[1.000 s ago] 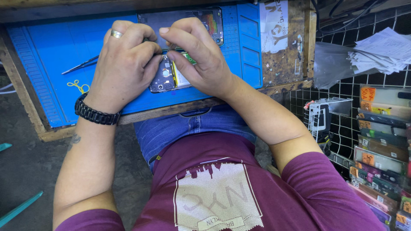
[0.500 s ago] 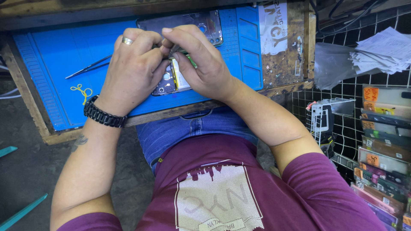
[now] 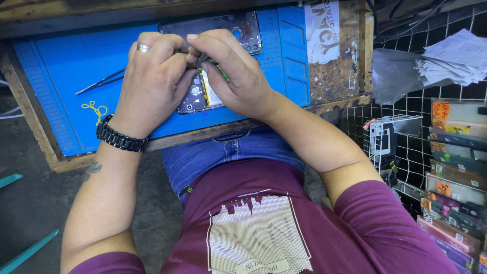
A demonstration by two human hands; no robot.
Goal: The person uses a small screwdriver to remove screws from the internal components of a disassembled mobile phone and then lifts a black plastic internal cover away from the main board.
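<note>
An opened phone with its insides showing lies on the blue work mat. My left hand, with a ring and a black wristwatch, curls over its left side. My right hand covers its right side, pinching a small green-tipped tool against the phone; most of the tool is hidden. The fingertips of both hands meet above the phone. A phone back panel lies just beyond the hands.
Black tweezers and a yellow wire loop lie on the mat to the left. The mat sits on a worn wooden bench. A wire rack with packaged goods and a stack of papers stands at the right.
Both hands have shifted slightly up the mat over the phone, and their fingertips have closed in together above it.
</note>
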